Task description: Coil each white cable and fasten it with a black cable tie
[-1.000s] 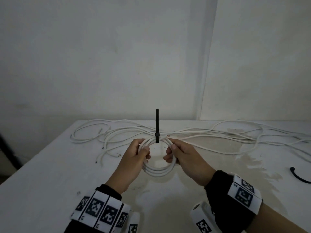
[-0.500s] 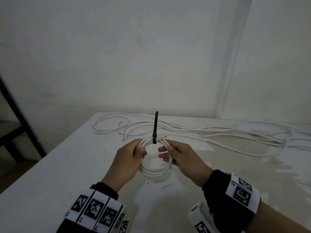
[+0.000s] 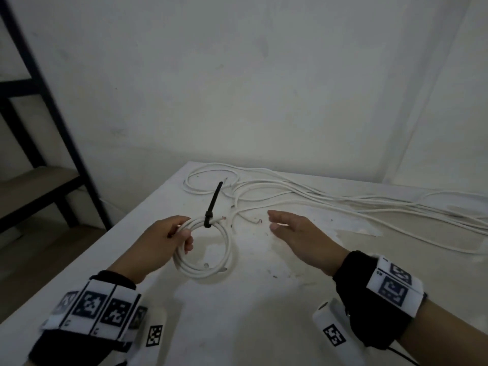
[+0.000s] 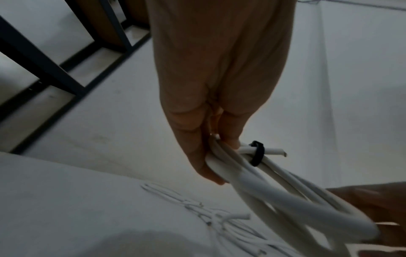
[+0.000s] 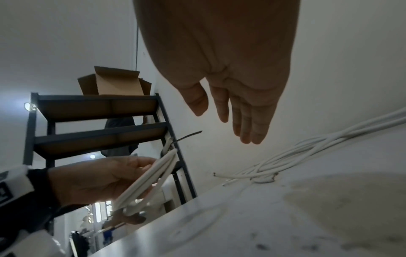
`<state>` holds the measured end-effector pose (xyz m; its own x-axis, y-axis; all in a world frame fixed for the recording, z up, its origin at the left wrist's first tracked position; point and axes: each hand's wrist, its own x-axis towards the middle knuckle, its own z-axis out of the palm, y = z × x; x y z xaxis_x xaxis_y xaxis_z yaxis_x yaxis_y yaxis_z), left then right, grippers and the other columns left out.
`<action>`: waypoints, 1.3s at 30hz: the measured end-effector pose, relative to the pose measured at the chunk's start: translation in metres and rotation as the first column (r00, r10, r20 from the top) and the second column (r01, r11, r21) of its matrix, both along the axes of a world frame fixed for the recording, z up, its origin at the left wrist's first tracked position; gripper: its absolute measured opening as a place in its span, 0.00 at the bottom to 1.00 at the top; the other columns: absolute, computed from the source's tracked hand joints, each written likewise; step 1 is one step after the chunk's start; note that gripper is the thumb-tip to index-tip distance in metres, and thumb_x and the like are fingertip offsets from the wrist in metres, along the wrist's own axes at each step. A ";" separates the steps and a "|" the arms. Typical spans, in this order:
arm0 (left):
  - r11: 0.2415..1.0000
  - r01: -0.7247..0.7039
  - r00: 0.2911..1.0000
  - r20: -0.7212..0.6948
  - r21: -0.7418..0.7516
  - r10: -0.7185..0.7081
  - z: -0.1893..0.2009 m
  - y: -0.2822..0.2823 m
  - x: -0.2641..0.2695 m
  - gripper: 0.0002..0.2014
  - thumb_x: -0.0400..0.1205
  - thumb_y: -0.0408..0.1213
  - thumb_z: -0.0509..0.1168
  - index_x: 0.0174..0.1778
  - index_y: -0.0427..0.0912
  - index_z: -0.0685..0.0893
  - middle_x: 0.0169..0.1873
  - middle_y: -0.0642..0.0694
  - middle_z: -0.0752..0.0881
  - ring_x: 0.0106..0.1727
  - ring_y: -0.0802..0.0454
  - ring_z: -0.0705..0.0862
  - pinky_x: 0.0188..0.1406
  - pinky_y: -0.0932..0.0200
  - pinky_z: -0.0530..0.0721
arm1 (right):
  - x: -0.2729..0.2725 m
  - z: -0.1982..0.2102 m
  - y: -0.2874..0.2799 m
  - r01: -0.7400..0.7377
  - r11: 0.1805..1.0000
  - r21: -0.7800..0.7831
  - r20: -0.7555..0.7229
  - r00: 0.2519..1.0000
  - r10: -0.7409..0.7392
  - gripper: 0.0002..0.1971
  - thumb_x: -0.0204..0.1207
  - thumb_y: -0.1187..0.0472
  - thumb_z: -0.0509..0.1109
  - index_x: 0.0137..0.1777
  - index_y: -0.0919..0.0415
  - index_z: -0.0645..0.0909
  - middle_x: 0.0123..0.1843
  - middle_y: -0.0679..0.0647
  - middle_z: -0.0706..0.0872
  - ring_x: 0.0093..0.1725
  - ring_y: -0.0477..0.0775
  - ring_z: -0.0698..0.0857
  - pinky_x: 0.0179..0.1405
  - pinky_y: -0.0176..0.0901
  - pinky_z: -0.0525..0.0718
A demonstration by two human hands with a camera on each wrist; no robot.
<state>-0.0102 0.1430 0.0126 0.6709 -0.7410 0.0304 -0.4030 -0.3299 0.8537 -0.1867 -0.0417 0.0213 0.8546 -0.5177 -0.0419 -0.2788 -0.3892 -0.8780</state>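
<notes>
Left hand (image 3: 161,241) grips tied coil (image 3: 203,254) near table (image 3: 237,326) edge; right hand (image 3: 298,233) hovers flat.

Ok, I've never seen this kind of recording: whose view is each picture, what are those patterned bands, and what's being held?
A person works with bare hands; the checkered bands sit on their wrists. One camera is worn on the head, one on each wrist, looking along the fingers. The left hand grips a coiled white cable fastened by a black plastic cable tie, its tail sticking up. The right hand hangs open, holding nothing. Loose white cables lie uncoiled on the white table. A dark metal shelf stands beside it.
</notes>
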 end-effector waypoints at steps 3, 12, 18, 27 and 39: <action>0.997 -0.009 1.000 -0.012 0.074 0.010 -0.006 0.010 0.021 0.12 0.85 0.27 0.55 0.44 0.44 0.81 0.30 0.43 0.84 0.34 0.47 0.81 0.39 0.55 0.79 | -0.001 -0.005 -0.014 0.052 0.998 -0.021 -0.053 0.997 -0.053 0.22 0.82 0.57 0.60 0.76 0.55 0.67 0.75 0.51 0.72 0.70 0.46 0.74 0.58 0.31 0.67; 0.939 0.008 0.999 -0.051 0.345 0.010 -0.017 0.005 0.056 0.10 0.86 0.29 0.54 0.54 0.34 0.80 0.33 0.41 0.83 0.36 0.46 0.81 0.35 0.59 0.79 | -0.008 -0.018 -0.047 0.153 0.985 -0.082 -0.173 0.971 -0.165 0.20 0.81 0.56 0.62 0.72 0.59 0.72 0.71 0.55 0.76 0.68 0.50 0.75 0.62 0.37 0.68; 0.777 -0.045 0.987 0.148 0.627 -0.062 -0.021 -0.010 0.062 0.16 0.85 0.34 0.58 0.68 0.38 0.78 0.65 0.37 0.80 0.65 0.42 0.79 0.54 0.60 0.77 | -0.010 -0.022 -0.064 0.190 0.976 -0.110 -0.211 0.955 -0.210 0.20 0.80 0.55 0.65 0.70 0.59 0.74 0.71 0.55 0.76 0.66 0.52 0.76 0.59 0.37 0.68; 0.846 -0.188 0.952 0.304 0.499 0.032 -0.001 -0.031 0.056 0.17 0.82 0.39 0.64 0.66 0.42 0.79 0.64 0.40 0.81 0.64 0.44 0.79 0.62 0.56 0.74 | -0.022 -0.030 -0.098 0.219 0.954 -0.203 -0.248 0.932 -0.266 0.20 0.78 0.55 0.67 0.68 0.61 0.75 0.69 0.57 0.77 0.63 0.53 0.77 0.58 0.37 0.68; 0.911 -0.061 0.923 0.370 0.408 -0.104 0.034 -0.127 0.013 0.17 0.81 0.45 0.63 0.64 0.44 0.80 0.62 0.43 0.82 0.62 0.47 0.80 0.57 0.61 0.73 | -0.032 -0.025 -0.153 0.182 0.909 -0.374 -0.340 0.885 -0.317 0.21 0.80 0.55 0.64 0.70 0.62 0.71 0.70 0.60 0.75 0.68 0.57 0.75 0.63 0.39 0.69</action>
<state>0.0033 0.0162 0.0461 0.6527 -0.7571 -0.0290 -0.6760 -0.5992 0.4290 -0.2184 -0.1947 -0.0035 0.6443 -0.7531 -0.1334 -0.6934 -0.5017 -0.5172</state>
